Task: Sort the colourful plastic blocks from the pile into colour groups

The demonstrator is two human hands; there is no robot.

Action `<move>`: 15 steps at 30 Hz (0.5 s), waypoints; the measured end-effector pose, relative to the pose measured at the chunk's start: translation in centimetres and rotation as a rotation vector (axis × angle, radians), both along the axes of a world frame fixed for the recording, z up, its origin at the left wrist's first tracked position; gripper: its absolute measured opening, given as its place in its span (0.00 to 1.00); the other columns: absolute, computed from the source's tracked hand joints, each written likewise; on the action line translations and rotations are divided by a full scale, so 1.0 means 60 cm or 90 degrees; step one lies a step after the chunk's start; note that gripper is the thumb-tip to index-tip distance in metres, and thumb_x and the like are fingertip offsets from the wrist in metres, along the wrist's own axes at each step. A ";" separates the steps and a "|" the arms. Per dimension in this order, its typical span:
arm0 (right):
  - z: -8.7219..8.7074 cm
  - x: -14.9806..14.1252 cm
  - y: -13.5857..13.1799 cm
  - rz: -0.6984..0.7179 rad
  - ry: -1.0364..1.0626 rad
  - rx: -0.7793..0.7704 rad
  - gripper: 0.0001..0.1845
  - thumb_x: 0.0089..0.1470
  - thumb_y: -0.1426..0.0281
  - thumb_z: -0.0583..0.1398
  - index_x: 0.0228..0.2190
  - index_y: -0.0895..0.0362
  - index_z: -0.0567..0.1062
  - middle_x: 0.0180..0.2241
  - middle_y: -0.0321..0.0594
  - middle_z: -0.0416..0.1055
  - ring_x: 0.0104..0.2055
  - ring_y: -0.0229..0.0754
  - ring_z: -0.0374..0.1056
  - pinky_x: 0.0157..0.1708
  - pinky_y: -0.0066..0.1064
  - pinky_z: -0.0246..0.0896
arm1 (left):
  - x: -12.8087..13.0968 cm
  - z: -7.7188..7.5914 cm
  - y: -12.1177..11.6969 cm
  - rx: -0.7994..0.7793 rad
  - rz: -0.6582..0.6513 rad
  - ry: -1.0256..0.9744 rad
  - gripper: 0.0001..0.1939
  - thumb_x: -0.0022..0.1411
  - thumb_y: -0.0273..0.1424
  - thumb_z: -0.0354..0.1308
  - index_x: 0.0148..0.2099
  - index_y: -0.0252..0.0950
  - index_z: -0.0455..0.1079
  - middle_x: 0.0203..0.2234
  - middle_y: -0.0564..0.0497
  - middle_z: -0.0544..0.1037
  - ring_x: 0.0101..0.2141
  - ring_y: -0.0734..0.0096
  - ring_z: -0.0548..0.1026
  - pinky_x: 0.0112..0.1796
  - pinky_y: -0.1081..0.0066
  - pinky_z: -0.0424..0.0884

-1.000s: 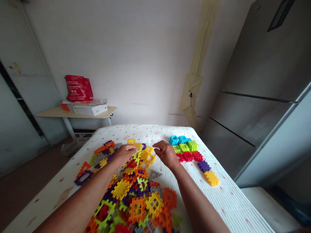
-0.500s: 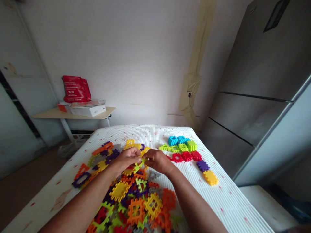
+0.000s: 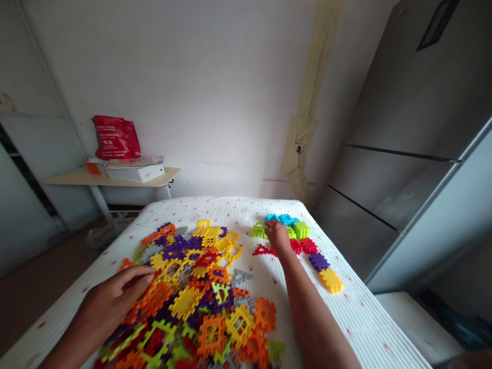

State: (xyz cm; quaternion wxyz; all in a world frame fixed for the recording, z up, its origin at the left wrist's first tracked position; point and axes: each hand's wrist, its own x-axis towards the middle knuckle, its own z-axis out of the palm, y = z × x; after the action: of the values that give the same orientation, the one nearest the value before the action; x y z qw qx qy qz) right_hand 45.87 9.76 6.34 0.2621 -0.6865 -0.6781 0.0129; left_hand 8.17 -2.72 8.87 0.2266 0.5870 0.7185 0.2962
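Observation:
A loose heap of interlocking plastic building pieces [image 3: 186, 302] in yellow, orange, purple, green, red and grey spreads across the left and front of the table. My left hand [image 3: 115, 294] hovers at the heap's left side, fingers stretched out and thumb apart, holding nothing. Farther right, my right hand [image 3: 279, 236] reaches over the lime-green building pieces [image 3: 258, 229], its fingers bent and closed on a lime-green piece mostly hidden under them. Behind it lie blue pieces [image 3: 287, 220]; nearer are red pieces [image 3: 308, 246].
A green stack [image 3: 302, 230], a purple stack [image 3: 319, 262] and a yellow stack [image 3: 331, 281] line the table's right side. A white dotted cloth [image 3: 230, 205] covers the table. The refrigerator [image 3: 395, 154] stands at right; a side table [image 3: 73, 177] holds a red bag [image 3: 115, 137].
My hands have separated from over the heap, where they held a lime-green piece together. The right moved right to the green pieces; the left drew back left and opened.

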 end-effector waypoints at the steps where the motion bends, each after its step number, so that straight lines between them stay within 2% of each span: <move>1: -0.002 -0.004 0.003 0.001 -0.007 -0.004 0.16 0.51 0.76 0.55 0.41 0.59 0.77 0.40 0.45 0.74 0.40 0.40 0.69 0.40 0.25 0.58 | -0.006 -0.004 -0.004 0.002 0.021 -0.001 0.23 0.49 0.52 0.49 0.40 0.44 0.72 0.35 0.54 0.80 0.34 0.60 0.75 0.33 0.70 0.67; 7: -0.014 -0.008 0.009 0.000 -0.028 -0.018 0.13 0.52 0.77 0.55 0.38 0.60 0.77 0.38 0.46 0.74 0.39 0.41 0.69 0.39 0.25 0.57 | -0.007 -0.007 -0.009 0.067 0.072 -0.038 0.18 0.45 0.50 0.52 0.33 0.47 0.74 0.37 0.56 0.80 0.41 0.59 0.75 0.39 0.70 0.67; 11: -0.019 -0.005 0.008 0.000 -0.038 -0.025 0.13 0.53 0.76 0.54 0.38 0.59 0.77 0.39 0.45 0.74 0.39 0.40 0.69 0.38 0.25 0.57 | 0.002 -0.001 -0.013 0.030 0.089 -0.066 0.21 0.42 0.51 0.52 0.34 0.45 0.75 0.37 0.54 0.80 0.37 0.57 0.76 0.36 0.69 0.69; 15: -0.020 -0.006 0.007 -0.003 -0.046 -0.031 0.13 0.54 0.76 0.54 0.39 0.59 0.76 0.40 0.46 0.73 0.40 0.40 0.69 0.39 0.25 0.57 | 0.000 -0.004 -0.014 0.040 0.080 -0.086 0.21 0.42 0.50 0.54 0.34 0.45 0.75 0.37 0.54 0.80 0.40 0.57 0.75 0.36 0.71 0.69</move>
State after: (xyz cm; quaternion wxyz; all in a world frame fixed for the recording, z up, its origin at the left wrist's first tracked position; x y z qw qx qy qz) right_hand 45.48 10.20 5.13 0.2202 -0.6946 -0.6849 0.0039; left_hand 8.16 -3.58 8.65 0.2370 0.5265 0.7272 0.3712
